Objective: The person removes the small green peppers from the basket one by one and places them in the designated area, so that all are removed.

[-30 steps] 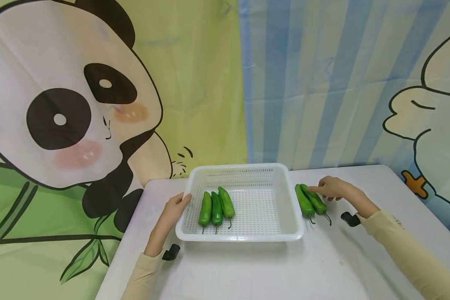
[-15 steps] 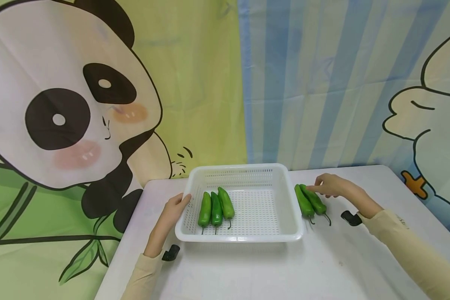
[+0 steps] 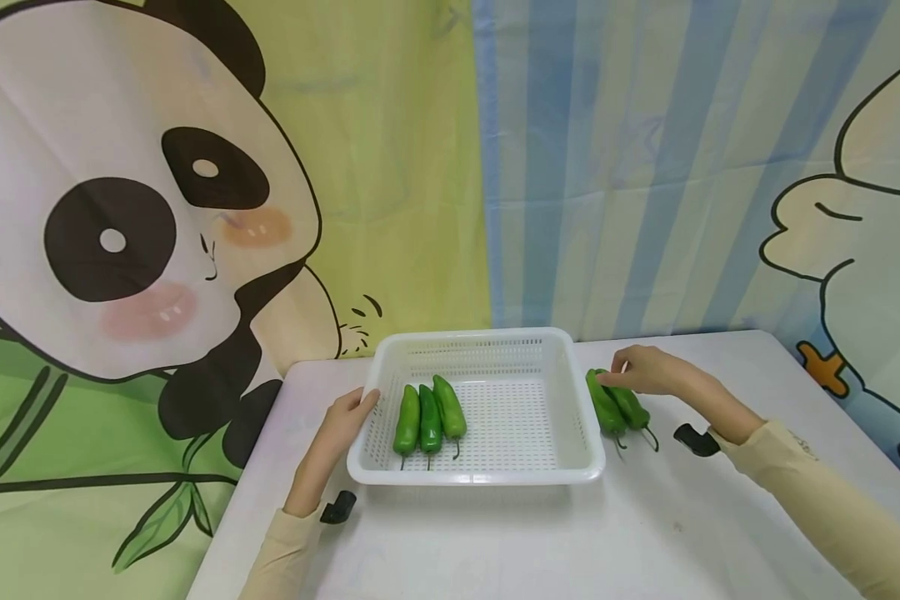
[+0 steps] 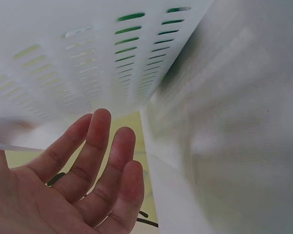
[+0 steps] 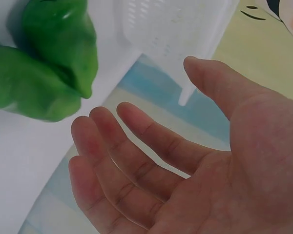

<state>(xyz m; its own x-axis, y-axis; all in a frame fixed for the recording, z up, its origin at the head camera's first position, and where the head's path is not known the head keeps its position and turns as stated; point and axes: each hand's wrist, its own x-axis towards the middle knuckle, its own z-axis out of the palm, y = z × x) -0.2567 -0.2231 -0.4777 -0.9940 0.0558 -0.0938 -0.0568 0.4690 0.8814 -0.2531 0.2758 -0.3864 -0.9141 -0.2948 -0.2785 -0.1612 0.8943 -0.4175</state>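
Observation:
A white perforated plastic basket stands on the table. Inside it, toward the left, three green chili peppers lie side by side. My left hand holds the basket's left rim, thumb over the edge; its fingers extend along the outer wall in the left wrist view. To the right of the basket lie two more green peppers, stems toward me. Over their far ends hovers my right hand. The right wrist view has its fingers loosely bent, apart from both peppers, holding nothing.
The white table reaches back to a printed cloth with a panda and blue stripes. A black wrist device sits on the left wrist, another on the right. Table surface shows in front of the basket.
My right hand has shifted slightly left over the two peppers, its fingers lifting a little. The left hand stays on the basket rim. The whole view has drifted slightly.

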